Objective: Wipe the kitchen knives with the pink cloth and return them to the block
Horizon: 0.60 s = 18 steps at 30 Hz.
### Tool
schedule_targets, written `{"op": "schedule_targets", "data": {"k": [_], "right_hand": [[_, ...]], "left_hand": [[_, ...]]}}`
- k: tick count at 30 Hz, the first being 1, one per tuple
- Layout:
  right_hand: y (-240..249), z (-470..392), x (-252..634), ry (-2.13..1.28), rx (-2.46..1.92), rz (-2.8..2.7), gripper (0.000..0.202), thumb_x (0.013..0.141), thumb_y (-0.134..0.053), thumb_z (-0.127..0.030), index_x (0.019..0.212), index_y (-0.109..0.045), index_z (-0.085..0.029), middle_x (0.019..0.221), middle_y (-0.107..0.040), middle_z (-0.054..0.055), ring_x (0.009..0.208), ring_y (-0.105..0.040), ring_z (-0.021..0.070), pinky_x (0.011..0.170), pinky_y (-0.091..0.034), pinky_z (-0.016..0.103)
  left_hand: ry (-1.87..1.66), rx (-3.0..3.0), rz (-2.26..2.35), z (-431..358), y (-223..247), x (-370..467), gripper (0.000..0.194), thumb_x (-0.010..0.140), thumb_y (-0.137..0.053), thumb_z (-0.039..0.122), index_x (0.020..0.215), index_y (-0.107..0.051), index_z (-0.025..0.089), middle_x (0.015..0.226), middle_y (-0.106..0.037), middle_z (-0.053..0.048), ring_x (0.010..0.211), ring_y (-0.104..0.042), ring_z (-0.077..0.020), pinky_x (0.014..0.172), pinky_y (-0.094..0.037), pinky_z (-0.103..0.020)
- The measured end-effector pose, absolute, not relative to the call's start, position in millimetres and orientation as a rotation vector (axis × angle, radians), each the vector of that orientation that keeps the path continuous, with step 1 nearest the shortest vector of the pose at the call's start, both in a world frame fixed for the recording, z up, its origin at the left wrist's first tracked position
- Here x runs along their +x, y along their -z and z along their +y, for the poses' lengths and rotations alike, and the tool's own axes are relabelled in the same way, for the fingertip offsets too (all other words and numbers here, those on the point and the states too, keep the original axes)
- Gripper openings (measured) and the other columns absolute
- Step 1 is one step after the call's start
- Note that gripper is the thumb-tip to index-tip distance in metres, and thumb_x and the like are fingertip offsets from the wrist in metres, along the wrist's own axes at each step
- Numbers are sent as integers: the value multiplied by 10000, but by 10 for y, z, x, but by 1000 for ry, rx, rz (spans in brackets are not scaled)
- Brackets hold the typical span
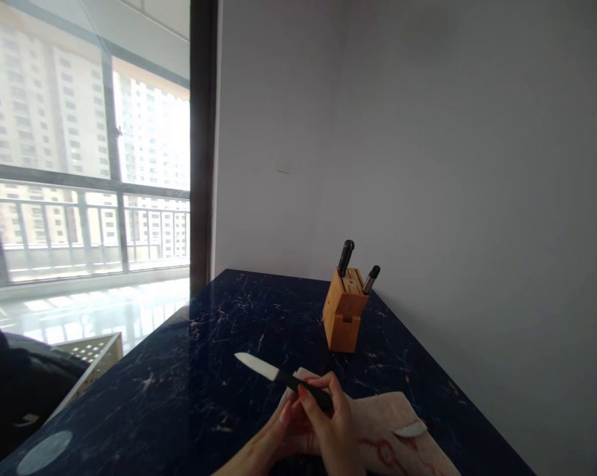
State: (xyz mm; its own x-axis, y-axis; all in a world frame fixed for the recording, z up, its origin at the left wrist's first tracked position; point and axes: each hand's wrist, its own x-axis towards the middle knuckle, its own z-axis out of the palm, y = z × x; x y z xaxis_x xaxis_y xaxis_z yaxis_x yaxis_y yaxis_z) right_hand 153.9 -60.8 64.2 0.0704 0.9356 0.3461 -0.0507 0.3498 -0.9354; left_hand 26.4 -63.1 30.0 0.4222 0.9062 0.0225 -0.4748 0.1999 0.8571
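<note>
A knife with a white blade and a black handle (318, 395) points to the upper left above the dark marbled table (179, 390). My right hand (335, 423) is closed on its handle. Just left of it, my left hand (273, 433) touches a pale cloth with red marks (377, 430), its fingertips near the handle; whether it grips the cloth is hard to tell. The cloth spreads under and to the right of my hands. A second white blade (411, 430) lies on the cloth at the right.
Beyond my hands stands a wooden knife block (345, 324) with two black-ended handles in it. Grey walls border the table behind and right. At the left are a perforated crate (97, 357), dark fabric (20, 390) and a large window.
</note>
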Motion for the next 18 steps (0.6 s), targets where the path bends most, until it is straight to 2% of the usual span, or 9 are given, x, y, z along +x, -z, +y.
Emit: {"op": "schedule_targets", "data": {"k": [4, 9, 11, 13, 15, 18], "right_hand": [[-461, -698, 1380, -851, -922, -1380, 182, 713, -587, -394, 834, -585, -259, 892, -640, 22, 887, -598, 231, 809, -457, 346], [-426, -749, 1403, -872, -879, -1556, 368, 731, -558, -322, 1094, -518, -275, 1014, -616, 33, 935, -580, 224, 810, -459, 347], [-473, -733, 1511, -777, -935, -1647, 371, 749, -539, -278, 1118, -503, -290, 1000, -614, 25, 906, -581, 213, 801, -459, 345], [-513, -704, 1629, -637, -1002, -1784, 336, 751, -529, -220, 1079, -530, -294, 997, -607, 24, 906, -571, 215, 806, -451, 350], [-521, -676, 1710, -489, -1056, -1940, 307, 740, -521, -154, 1017, -564, -279, 1001, -596, 30, 934, -551, 222, 819, -440, 355], [-471, -652, 1722, -283, -1161, -2096, 322, 698, -545, -83, 973, -580, -247, 982, -590, 36, 961, -525, 231, 843, -419, 368]], "left_hand": [[-1130, 879, 620, -690, -448, 273, 478, 687, -648, 478, 1065, -613, 188, 957, -679, -91, 929, -602, -277, 840, -415, -384], [-1206, 822, 709, -703, -610, 143, 298, 715, -650, 398, 899, -650, 163, 854, -696, -70, 850, -629, -234, 790, -449, -329], [-1236, 845, 785, -644, -612, 63, 275, 704, -660, 388, 849, -647, 154, 831, -699, -65, 834, -635, -219, 791, -450, -311], [-1255, 857, 895, -550, -555, -14, 303, 670, -676, 417, 833, -628, 167, 792, -702, -46, 784, -643, -202, 737, -463, -291], [-1272, 873, 1052, -445, -452, -69, 369, 608, -688, 488, 795, -605, 180, 674, -680, -8, 642, -637, -176, 592, -462, -258], [-1305, 961, 1172, -343, -311, -93, 504, 554, -618, 642, 748, -567, 180, 507, -585, 48, 451, -537, -124, 432, -377, -211]]}}
